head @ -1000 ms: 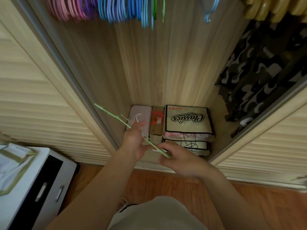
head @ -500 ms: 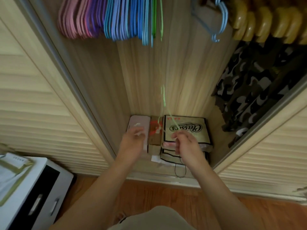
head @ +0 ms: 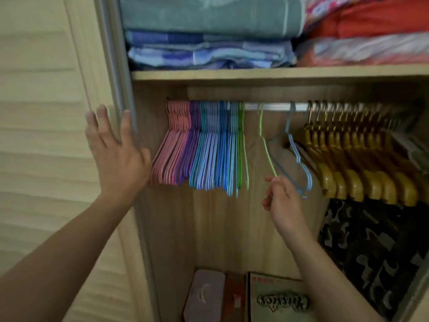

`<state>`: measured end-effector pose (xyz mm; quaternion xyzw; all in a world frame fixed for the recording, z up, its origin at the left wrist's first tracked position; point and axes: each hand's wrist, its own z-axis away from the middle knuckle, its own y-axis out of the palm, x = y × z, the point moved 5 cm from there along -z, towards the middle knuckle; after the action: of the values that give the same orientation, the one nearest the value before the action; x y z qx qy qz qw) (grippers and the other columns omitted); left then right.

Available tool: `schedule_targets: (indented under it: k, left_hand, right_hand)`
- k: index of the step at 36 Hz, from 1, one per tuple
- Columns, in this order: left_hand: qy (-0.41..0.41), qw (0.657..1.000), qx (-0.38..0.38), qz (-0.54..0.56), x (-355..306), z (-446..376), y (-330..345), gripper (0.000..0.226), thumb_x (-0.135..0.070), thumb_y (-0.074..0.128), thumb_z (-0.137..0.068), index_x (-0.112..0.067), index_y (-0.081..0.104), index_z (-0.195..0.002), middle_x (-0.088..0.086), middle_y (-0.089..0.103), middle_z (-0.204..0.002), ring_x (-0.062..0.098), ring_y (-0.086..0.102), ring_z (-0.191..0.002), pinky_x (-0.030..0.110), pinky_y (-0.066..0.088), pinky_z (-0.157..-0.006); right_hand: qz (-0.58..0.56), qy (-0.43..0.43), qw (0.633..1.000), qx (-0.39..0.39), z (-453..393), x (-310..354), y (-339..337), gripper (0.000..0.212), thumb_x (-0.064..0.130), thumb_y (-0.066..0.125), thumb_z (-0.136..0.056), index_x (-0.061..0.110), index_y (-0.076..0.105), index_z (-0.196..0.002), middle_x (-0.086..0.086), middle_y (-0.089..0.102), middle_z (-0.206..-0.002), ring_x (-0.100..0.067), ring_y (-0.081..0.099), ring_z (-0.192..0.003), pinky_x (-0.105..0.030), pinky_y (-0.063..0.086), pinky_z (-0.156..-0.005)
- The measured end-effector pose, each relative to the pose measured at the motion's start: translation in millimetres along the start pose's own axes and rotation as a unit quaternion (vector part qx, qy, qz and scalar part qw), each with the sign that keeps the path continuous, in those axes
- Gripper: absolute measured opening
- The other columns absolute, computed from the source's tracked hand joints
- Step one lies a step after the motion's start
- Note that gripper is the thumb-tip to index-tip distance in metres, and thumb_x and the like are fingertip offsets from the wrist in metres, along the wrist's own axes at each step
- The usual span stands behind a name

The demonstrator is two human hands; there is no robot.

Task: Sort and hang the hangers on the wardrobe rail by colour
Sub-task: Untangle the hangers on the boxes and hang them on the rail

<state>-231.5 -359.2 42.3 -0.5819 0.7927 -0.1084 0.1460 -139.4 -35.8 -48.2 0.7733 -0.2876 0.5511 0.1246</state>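
- Open wooden wardrobe straight ahead, louvred sliding door pushed to the left side, shelf above the rail stacked with folded blankets.
- On the rail, from left: tight bunch of pink hangers, then purple hangers, then blue hangers, too closely packed to count; two green hangers at the right end of that bunch.
- One more green hanger hooked on the rail apart from the bunch, hanging tilted, lower end pinched in the fingers of the right hand.
- One lone light-blue hanger just right of it, partly behind the green wire, hard against a row of wooden hangers with gold hooks; a dozen or more, far end blurred.
- Camouflage garment hanging below the wooden row at right.
- Left hand raised beside the door's metal edge, fingers spread open, holding nothing, close to the pink bunch.
- On the wardrobe floor: pale pink box, reddish-brown box, printed bag, one of each, side by side.
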Motion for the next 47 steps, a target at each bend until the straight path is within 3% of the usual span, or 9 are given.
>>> schedule_targets:
  k: [4,10,14,19,26,33,37,42,47]
  left_hand:
    - [0.011,0.999,0.021,-0.035,29.5,-7.8,21.8,0.071,-0.026,0.04,-0.103,-0.01,0.008,-0.164,0.04,0.011,-0.161,0.055,0.002,-0.152,0.06,0.006,-0.126]
    - [0.036,0.997,-0.062,-0.015,29.9,-4.9,27.0,0.067,-0.02,0.044,-0.107,-0.012,0.011,-0.164,0.033,0.011,-0.165,0.054,0.003,-0.153,0.058,0.011,-0.125]
    - [0.039,0.997,-0.069,-0.002,31.1,-4.8,28.3,0.065,-0.018,0.047,-0.106,-0.01,0.017,-0.164,0.033,0.012,-0.165,0.055,0.005,-0.152,0.057,0.008,-0.125]
    - [0.043,0.996,-0.074,-0.002,30.6,-6.1,29.8,0.065,-0.018,0.047,-0.106,-0.01,0.018,-0.163,0.033,0.012,-0.165,0.055,0.005,-0.153,0.058,0.009,-0.125]
    - [0.027,0.996,-0.076,0.036,31.2,-6.2,30.6,0.064,-0.016,0.05,-0.103,-0.012,0.024,-0.162,0.03,0.014,-0.165,0.052,0.004,-0.154,0.056,0.01,-0.125]
    - [-0.068,0.992,-0.068,0.082,24.5,-0.6,32.6,0.072,-0.013,0.055,-0.1,-0.027,0.023,-0.163,0.016,0.01,-0.17,0.04,0.002,-0.157,0.065,0.022,-0.115]
    - [-0.075,0.992,-0.065,0.082,24.1,0.8,34.3,0.073,-0.012,0.056,-0.099,-0.028,0.023,-0.163,0.014,0.01,-0.171,0.04,0.002,-0.157,0.067,0.022,-0.114]
    - [-0.066,0.992,-0.079,0.068,27.0,-3.9,34.0,0.071,-0.014,0.053,-0.101,-0.027,0.022,-0.163,0.017,0.011,-0.17,0.043,0.004,-0.157,0.066,0.022,-0.114]
    - [-0.068,0.993,-0.062,0.068,25.3,3.0,37.0,0.071,-0.015,0.052,-0.102,-0.027,0.02,-0.163,0.018,0.01,-0.17,0.043,0.004,-0.156,0.065,0.022,-0.114]
  right_hand:
    - [0.023,-0.018,1.0,0.005,-30.7,15.1,3.4,0.063,0.058,0.027,-0.086,0.023,0.061,-0.126,0.011,0.052,-0.099,-0.033,0.062,-0.112,-0.058,0.047,-0.104]
    - [0.039,-0.014,0.999,-0.001,-79.2,29.6,10.9,0.033,0.037,0.031,-0.105,0.022,0.058,-0.117,0.004,0.055,-0.088,-0.027,0.063,-0.088,-0.057,0.053,-0.094]
    - [0.08,0.014,0.996,0.027,-96.9,8.9,22.8,0.062,0.063,0.03,-0.092,0.02,0.058,-0.127,0.0,0.058,-0.1,-0.034,0.066,-0.101,-0.055,0.052,-0.097]
    - [0.125,0.008,0.99,0.059,-83.1,2.6,34.3,0.029,0.036,0.028,-0.11,0.024,0.052,-0.121,0.0,0.058,-0.095,-0.026,0.069,-0.089,-0.025,0.045,-0.061]
    - [0.165,-0.035,0.983,0.069,-88.5,-6.2,49.7,0.039,0.042,0.032,-0.108,0.015,0.057,-0.095,-0.007,0.058,-0.092,-0.028,0.061,-0.092,-0.04,0.049,-0.078]
    - [0.216,-0.008,0.97,0.108,-77.3,-6.5,42.3,0.053,0.047,0.038,-0.106,0.017,0.044,-0.149,-0.007,0.052,-0.141,-0.024,0.053,-0.126,-0.036,0.043,-0.1]
    - [0.216,-0.081,0.972,0.039,-49.9,2.2,14.1,0.037,0.035,0.05,-0.103,0.021,0.055,-0.138,0.003,0.057,-0.124,-0.005,0.056,-0.102,-0.024,0.045,-0.083]
    - [0.417,-0.254,0.86,-0.151,-41.6,28.9,-30.0,0.016,0.014,0.062,-0.093,0.01,0.069,-0.107,-0.005,0.061,-0.099,-0.021,0.053,-0.093,-0.035,0.045,-0.078]
    - [0.57,-0.233,0.757,-0.218,-53.9,22.7,-56.0,0.025,0.022,0.068,-0.089,0.006,0.063,-0.108,-0.014,0.056,-0.098,-0.033,0.046,-0.095,-0.046,0.038,-0.078]
